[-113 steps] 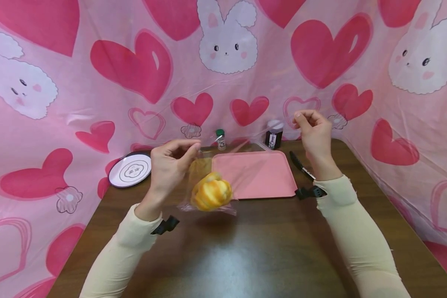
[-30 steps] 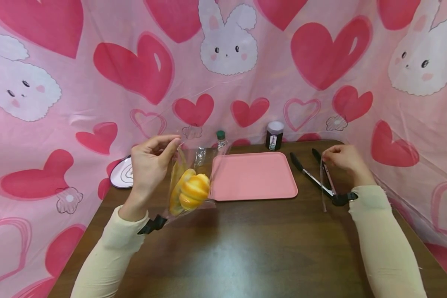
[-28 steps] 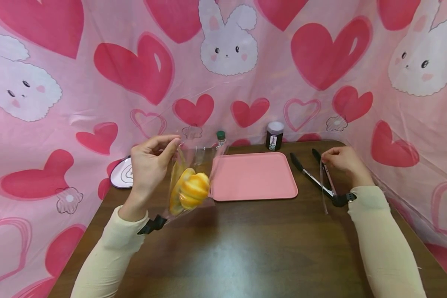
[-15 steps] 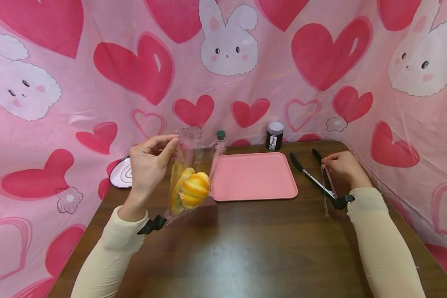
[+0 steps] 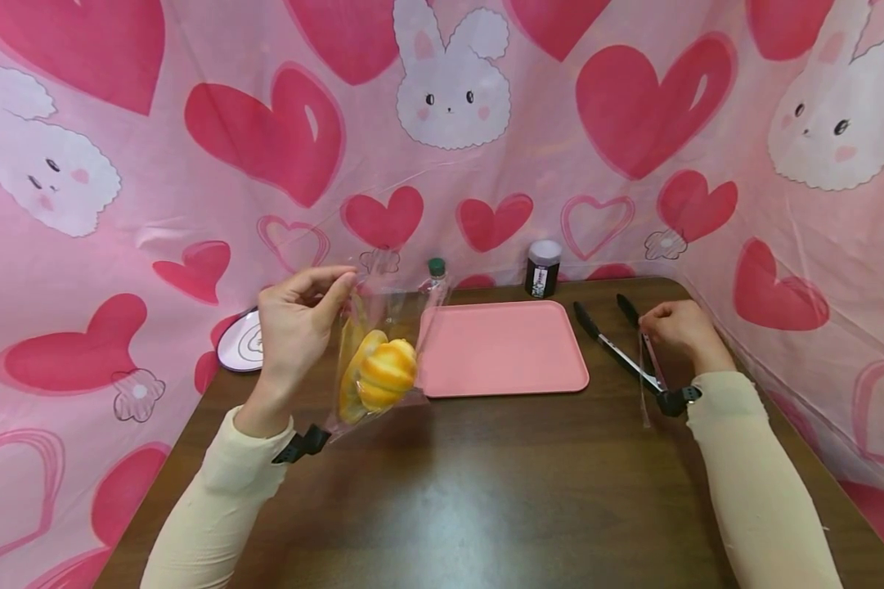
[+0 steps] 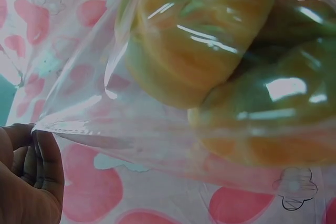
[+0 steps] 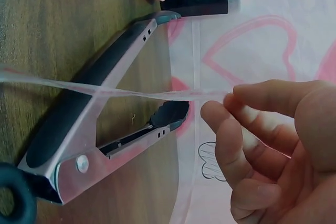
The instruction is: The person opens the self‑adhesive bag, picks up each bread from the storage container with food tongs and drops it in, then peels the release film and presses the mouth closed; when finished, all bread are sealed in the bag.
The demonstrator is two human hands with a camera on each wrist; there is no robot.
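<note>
My left hand pinches the top corner of a clear plastic bag between thumb and fingertips. Yellow-orange bread rolls sit inside the bag, which hangs over the table left of the pink tray. On the other side, my right hand pinches one end of a thin clear plastic strip that dangles down. Behind the strip in the right wrist view lie open tongs with black tips.
A white plate stands at the back left, partly behind my left hand. A green-capped bottle and a dark jar with a pale lid stand behind the tray. Brown table stretches in front.
Since the oldest frame, my right hand has come down and right to the tongs with the strip. My left hand has shifted left with the bag. Over the last second both barely move.
</note>
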